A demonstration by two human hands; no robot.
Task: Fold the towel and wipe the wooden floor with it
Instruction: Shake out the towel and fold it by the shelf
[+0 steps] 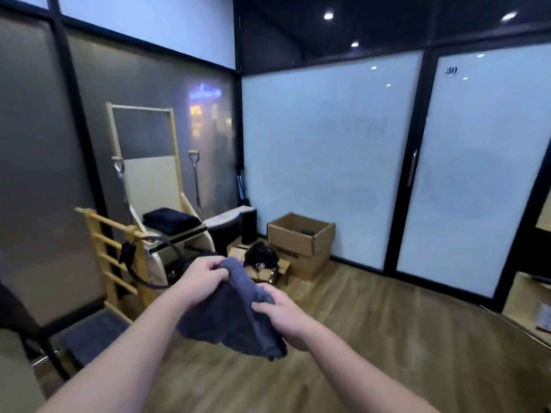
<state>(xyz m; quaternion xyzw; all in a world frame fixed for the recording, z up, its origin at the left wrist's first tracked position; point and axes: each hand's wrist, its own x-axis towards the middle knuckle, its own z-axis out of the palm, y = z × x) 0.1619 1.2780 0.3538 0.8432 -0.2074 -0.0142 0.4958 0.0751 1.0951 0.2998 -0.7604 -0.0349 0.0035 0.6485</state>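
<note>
Head view: a dark grey towel point(235, 317) is held in mid-air at about waist height, well above the wooden floor point(372, 338), by 2 bare hands stretched out in front of the wearer. The folding is judged to be under way but unfinished: the cloth is bunched and rumpled, its lower edge hanging loose and uneven, and no neat fold can be made out. The wiping is judged not yet begun, since the towel is nowhere in contact with the boards.

The left hand point(202, 278) is raised at the towel's upper end, fingers curled and pinching a gathered top edge, back of the hand toward the camera. The right hand point(283, 317) is set lower and to the right, fingers closed around the cloth's side. Both forearms are extended from the bottom of the frame, converging on the towel. Cardboard boxes point(301, 242) and a wooden chair point(167, 204) are seen behind, by frosted glass walls.
</note>
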